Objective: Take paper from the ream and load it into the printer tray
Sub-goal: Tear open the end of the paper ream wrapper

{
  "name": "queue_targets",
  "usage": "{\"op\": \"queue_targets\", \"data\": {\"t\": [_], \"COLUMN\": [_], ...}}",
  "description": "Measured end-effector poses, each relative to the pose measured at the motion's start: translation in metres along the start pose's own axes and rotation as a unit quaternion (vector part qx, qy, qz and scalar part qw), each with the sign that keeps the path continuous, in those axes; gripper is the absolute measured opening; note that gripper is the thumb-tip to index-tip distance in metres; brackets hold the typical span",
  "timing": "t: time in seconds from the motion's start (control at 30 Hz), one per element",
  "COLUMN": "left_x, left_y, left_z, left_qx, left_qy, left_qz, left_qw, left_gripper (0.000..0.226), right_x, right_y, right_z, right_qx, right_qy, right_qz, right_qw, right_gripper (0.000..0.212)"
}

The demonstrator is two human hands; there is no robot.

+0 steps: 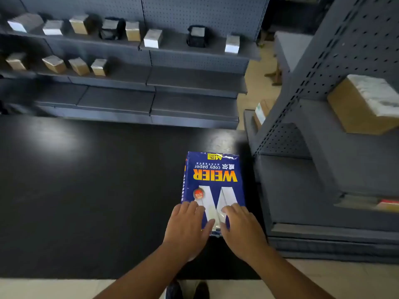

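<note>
Head view shows my left hand (187,226) and right hand (243,227) spread flat, holding nothing, on the near end of the wrapped ream (212,184) at lower centre, so opening and loading remain, printer unseen.

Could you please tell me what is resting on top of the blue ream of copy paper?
Both hands rest on the ream's near end: left hand, right hand. They cover that end of the wrapper, so whether it is opened there cannot be seen.

Glossy plastic-wrapped ream (212,184) – matt black table (86,190), perforated metal shelves (194,18)
</note>
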State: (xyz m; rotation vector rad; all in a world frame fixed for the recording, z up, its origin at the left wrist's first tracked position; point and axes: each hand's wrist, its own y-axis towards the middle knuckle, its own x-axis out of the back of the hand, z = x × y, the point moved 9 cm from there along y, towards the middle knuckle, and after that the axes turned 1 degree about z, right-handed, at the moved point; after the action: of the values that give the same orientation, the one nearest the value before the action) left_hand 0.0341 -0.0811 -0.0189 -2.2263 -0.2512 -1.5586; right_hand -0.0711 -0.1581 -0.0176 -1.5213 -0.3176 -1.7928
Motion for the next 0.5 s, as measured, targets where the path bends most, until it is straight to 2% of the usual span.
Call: {"op": "queue_targets", "data": {"t": [0.1,0.2,0.37,0.43,0.5], "left_x": [-0.030,-0.058,-0.077,-0.085,-0.092], "left_y": [0.026,0.043,0.049,0.048,0.045], "left_z": [0.005,0.010,0.010,0.007,0.006], "left_qx": [-0.006,-0.005,0.001,-0.009,-0.016], "left_qy": [-0.005,0.002,-0.002,0.018,0.041], "left_qz": [-0.006,-0.003,-0.023,-0.006,0.018], "left_qw": [1.000,1.000,1.000,1.000,0.999], "left_gripper": [0.053,0.050,0.039,0.036,0.044], "right_x": [-0.032,-0.059,-0.068,-0.073,-0.078], "right_y": [0.032,0.057,0.074,0.074,0.072], "right_z": [-0.018,-0.030,-0.037,-0.040,-0.041], "right_qx": [-0.002,0.006,-0.021,-0.040,-0.057], "right_qy": [0.013,0.003,0.061,0.092,0.114], "right_qz": [0.004,0.019,0.002,-0.003,-0.005], "right_qw": [1.000,1.000,0.998,0.995,0.992], "right_gripper": [0.040,0.031,0.020,0.017,0.012]}}
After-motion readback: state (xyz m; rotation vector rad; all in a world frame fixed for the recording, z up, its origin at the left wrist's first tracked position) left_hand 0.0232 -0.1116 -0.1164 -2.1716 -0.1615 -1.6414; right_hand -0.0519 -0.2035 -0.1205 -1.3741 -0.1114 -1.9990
